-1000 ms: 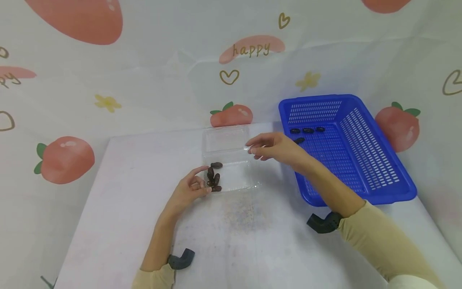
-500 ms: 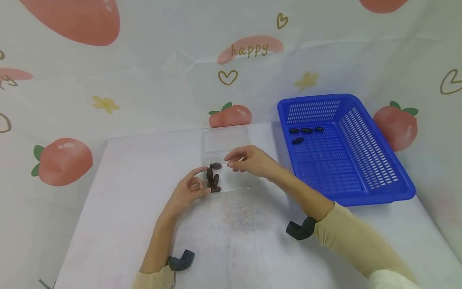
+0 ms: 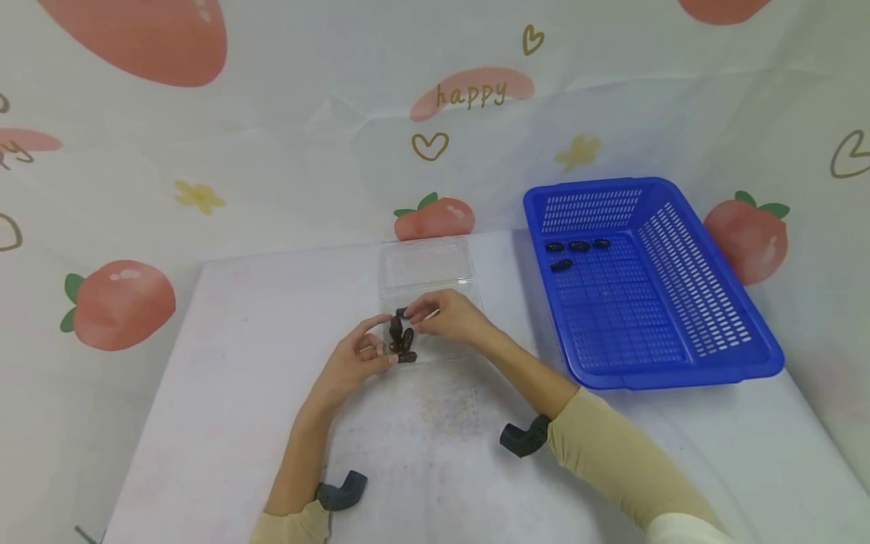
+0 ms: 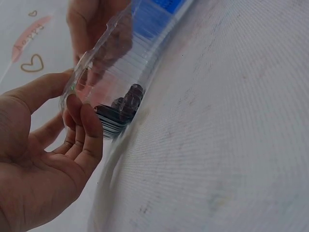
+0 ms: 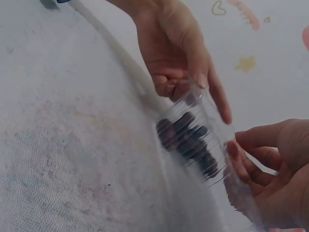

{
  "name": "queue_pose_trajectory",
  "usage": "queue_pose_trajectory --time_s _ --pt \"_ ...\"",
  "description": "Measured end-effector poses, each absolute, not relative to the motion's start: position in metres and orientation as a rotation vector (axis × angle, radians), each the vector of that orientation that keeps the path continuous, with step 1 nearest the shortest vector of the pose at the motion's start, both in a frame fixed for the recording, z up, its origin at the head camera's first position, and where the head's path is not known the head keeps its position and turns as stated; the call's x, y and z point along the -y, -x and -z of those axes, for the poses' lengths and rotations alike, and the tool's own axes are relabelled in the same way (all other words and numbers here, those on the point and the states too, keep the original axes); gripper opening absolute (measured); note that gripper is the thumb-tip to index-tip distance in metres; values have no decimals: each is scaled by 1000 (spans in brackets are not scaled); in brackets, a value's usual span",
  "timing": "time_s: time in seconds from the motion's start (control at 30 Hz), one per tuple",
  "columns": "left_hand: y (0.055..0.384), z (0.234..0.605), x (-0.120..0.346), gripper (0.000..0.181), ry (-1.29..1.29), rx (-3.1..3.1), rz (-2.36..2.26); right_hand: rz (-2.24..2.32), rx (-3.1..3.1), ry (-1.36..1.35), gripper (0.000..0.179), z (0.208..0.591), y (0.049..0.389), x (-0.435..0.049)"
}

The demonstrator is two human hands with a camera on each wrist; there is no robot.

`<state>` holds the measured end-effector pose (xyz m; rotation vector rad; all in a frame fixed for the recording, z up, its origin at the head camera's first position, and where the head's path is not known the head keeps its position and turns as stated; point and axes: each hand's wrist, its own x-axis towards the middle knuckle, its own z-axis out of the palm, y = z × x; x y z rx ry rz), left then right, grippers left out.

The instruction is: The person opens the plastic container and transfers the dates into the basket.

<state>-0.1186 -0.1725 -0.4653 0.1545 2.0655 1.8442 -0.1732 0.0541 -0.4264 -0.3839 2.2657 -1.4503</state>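
Observation:
A clear plastic box [image 3: 438, 353] lies on the table with its lid [image 3: 427, 264] folded back. Several dark, oval, date-like fruits [image 3: 407, 338] are bunched at its left end. My left hand [image 3: 356, 355] grips that end's rim, with the thumb at the near corner and a finger at the far one. Over the box is my right hand [image 3: 451, 316]; its bent fingertips are at the rearmost fruit [image 3: 402, 311] and partly cover it. The thumb and fingers look apart, and contact with the fruit cannot be made out. In the left wrist view, fruits [image 4: 130, 99] show through the ribbed wall.
A blue slotted basket [image 3: 639, 378] stands at the right of the table [image 3: 272, 317]. Several more dark fruits [image 3: 579, 246] lie inside, at its back left. Behind the table hangs a white cloth [image 3: 292, 174] printed with peaches.
My right hand has moved left and down from beside the basket to the fruits in the box. The fruit at the basket's left is now fully uncovered. My left hand has stayed put.

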Motion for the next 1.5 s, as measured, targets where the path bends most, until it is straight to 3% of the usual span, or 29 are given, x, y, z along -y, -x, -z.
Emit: queue_pose_trajectory --time_s 0.57,0.8,1.5 --pt "118 466 171 69 -173 -2045 -1874 1343 -2262 279 32 454 185 -44" --pt "118 465 171 69 -181 -2054 -1860 1214 -2345 353 33 457 187 -41" --pt "117 465 172 70 -162 -2057 -1851 1117 -2426 407 19 454 186 -41"
